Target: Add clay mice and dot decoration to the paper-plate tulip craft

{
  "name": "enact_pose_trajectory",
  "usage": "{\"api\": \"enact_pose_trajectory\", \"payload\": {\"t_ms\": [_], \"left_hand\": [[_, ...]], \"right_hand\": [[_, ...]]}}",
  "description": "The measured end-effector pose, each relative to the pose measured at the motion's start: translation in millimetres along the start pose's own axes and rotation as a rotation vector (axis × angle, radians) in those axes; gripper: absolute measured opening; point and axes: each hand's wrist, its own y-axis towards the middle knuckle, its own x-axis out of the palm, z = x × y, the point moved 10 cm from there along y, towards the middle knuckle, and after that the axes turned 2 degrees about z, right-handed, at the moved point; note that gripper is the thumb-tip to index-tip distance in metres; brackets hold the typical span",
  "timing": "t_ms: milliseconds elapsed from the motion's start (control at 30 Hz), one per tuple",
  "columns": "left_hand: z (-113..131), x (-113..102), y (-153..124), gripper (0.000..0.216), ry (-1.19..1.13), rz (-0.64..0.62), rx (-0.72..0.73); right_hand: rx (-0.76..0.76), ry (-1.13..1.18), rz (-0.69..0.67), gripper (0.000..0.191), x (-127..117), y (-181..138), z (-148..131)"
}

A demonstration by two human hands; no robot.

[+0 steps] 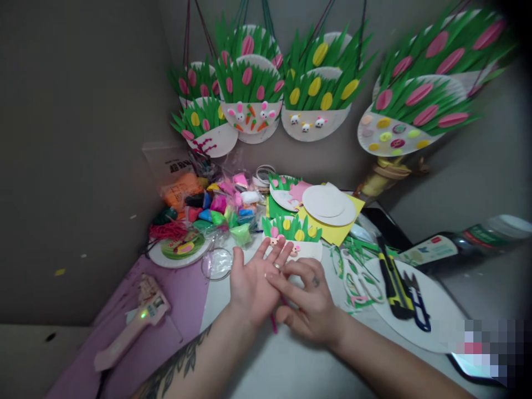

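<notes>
My left hand (253, 282) lies palm up over the white table, fingers stretched out and apart, a ring on one finger. My right hand (305, 299) rests across it, its fingertips pinched on the left hand's fingers near the ring. A thin pink stick (274, 322) pokes out from under the hands; which hand holds it is hidden. Just beyond the fingertips lies a paper-plate basket craft (295, 238) with green paper grass, yellow and pink paper tulips and small animal figures.
A pink glue gun (133, 327) with a lit green lamp lies at the left. Bags of coloured clay (220, 208) sit behind. Blank white discs on yellow paper (330, 208), scissors (357, 282), a yellow utility knife (393, 282) and blue snips (418, 310) lie right. Finished crafts (249, 111) hang on the wall.
</notes>
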Motion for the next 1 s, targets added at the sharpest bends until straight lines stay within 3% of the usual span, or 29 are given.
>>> {"api": "enact_pose_trajectory", "payload": {"t_ms": [133,333,500,1000], "left_hand": [[0,0,0,0.068,-0.012,-0.007,0.007],[1,3,-2,0.068,0.021,-0.023,0.045],[2,3,-4,0.065,0.057,-0.015,0.071],[11,6,-13,0.062,0.195,-0.015,0.198]], "right_hand": [[0.036,0.045,0.034,0.035,-5,2,3],[0.286,0.094,0.086,0.014,-5,11,16],[0.422,0.143,0.048,0.010,3,14,21],[0.443,0.180,0.115,0.013,11,5,20]]}}
